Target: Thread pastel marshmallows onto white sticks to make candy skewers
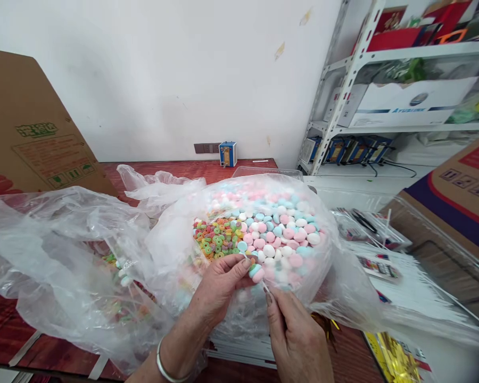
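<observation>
One candy skewer (257, 274) sits at seven o'clock of the pastel marshmallows (289, 233); left hand (219, 284) pinches it near its upper end; right hand (297, 327) clamps its white stick (265, 286) towards five o'clock; best kept straight, squeezed lightly.

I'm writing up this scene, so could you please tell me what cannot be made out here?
In the head view:
White stick: lower end hidden by the right hand.
Skewered candies: partly hidden by the left hand.
Candies in the left bag: blurred by cloudy plastic.
Left carton: cut off by the picture's edge.
</observation>
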Demonstrator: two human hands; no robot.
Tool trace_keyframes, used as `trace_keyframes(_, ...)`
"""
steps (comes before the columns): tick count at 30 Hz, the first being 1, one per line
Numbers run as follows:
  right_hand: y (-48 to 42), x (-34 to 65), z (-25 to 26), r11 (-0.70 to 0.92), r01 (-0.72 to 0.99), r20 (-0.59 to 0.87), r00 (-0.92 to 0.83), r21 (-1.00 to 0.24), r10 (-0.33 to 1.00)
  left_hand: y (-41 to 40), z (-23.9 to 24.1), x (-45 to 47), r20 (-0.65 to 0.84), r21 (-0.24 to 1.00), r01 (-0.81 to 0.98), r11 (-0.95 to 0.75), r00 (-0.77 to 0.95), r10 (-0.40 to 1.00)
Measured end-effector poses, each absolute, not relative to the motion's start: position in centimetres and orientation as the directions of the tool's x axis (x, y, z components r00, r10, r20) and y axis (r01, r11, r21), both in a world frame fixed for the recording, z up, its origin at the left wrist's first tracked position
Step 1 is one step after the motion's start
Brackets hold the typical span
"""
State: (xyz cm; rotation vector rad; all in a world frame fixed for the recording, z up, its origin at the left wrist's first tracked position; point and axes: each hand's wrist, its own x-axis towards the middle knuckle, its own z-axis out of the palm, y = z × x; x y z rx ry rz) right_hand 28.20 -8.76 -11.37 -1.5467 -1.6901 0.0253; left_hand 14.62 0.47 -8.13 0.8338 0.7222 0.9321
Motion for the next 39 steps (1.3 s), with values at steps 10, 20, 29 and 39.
trace_keyframes(10, -6.5, 27.4, -10.9, 0.210, 0.823, 0.541, 0.135, -0.528, 0.830, 0.6, -8.3, 14.5, -0.140, 0.935, -0.240, 0.262, 0.430, 0.892)
trace_keyframes(20, -5.4, 30.3, -9.5, -0.007, 0.909, 0.488, 0.231, -0.417, 0.842, 5.2, -7.8, 14.2, 0.488, 0.337, 0.717, -0.611, 0.421, 0.764)
trace_keyframes(29, -1.3, 30.0, -6.2, -0.085, 0.915, 0.389, 0.249, -0.393, 0.887, 4.6, -8.6, 14.5, 0.546, 0.325, 0.702, -0.634, 0.408, 0.731)
trace_keyframes(39, 4.8, 30.7, -5.7, -0.047, 0.929, 0.328, 0.177, -0.368, 0.928, 4.4, -7.9, 13.4, -0.026, 0.987, -0.151, 0.061, 0.220, 0.975)
